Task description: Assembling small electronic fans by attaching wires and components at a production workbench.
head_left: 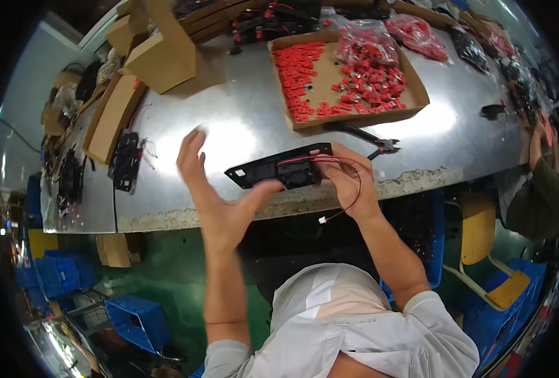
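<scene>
A long black plastic panel [254, 171] is held tilted above the front edge of the metal table. A small black fan [296, 174] sits on it, with thin red and black wires that loop down to a white connector [322, 220]. My right hand [350, 179] grips the panel's right end, fingers closed round it. My left hand [220, 205] is spread beside the panel's left part; its thumb is close to the fan, and I cannot tell whether it touches. Behind my right hand lie cutters with black handles [386, 145] on the table.
An open cardboard tray [418, 107] of small red parts stands beyond the panel. At the left are cardboard boxes [160, 63] and another black panel with fans [125, 160]. A co-worker's arm [536, 146] shows at the far right, near a yellow chair [478, 230].
</scene>
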`<state>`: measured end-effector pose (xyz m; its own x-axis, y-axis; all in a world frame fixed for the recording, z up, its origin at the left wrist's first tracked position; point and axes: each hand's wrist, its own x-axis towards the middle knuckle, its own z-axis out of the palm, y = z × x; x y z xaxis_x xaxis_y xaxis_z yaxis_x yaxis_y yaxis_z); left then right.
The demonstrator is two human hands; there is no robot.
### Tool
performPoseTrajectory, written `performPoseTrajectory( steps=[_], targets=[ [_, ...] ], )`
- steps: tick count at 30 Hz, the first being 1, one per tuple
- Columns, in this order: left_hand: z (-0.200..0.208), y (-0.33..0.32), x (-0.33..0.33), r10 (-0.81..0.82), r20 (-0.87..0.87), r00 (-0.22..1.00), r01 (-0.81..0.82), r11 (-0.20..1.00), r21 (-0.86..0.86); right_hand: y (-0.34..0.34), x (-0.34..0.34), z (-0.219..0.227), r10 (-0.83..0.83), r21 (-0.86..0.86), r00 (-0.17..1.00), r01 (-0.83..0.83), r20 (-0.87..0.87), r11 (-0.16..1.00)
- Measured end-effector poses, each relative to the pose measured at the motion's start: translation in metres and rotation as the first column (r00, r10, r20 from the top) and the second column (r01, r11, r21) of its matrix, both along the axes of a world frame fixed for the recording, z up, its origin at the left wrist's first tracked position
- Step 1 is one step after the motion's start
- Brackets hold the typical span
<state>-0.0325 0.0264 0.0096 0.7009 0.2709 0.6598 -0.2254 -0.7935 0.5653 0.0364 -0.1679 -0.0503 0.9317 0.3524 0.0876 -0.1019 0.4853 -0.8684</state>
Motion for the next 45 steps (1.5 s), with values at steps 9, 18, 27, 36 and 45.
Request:
performPoseTrajectory(
  steps=[9, 18, 27, 36, 45],
  targets=[
    [0.028, -0.015, 0.022, -0.522, -0.627, 0.577, 0.603, 0.791, -0.103, -0.036, -0.001, 0.047, 0.100, -0.353, 0.887, 0.075, 0.452, 0.932],
    [-0.003, -0.016, 0.027, -0.790, -0.270, 0.550, 0.268, 0.473, -0.839, -0.032, -0.038, 0.056, 0.266, -0.535, 0.856, 0.014, 0.443, 0.845],
    [-0.001, -0.020, 0.034, -0.775, -0.054, 0.630, -0.144, -0.048, -0.988, -0.009, -0.029, 0.025, 0.212, -0.312, 0.266, 0.429, 0.940, 0.848],
    [-0.016, -0.018, 0.029, -0.756, -0.073, 0.651, 0.115, 0.193, -0.974, -0.026, -0.037, 0.036, -0.153, -0.142, 0.931, 0.210, 0.330, 0.967],
    [-0.015, -0.034, 0.009, -0.699, 0.128, 0.704, 0.203, 0.025, -0.979, -0.024, -0.010, 0.040, 0.010, -0.183, 0.961, 0.043, 0.275, 0.982]
  ],
)
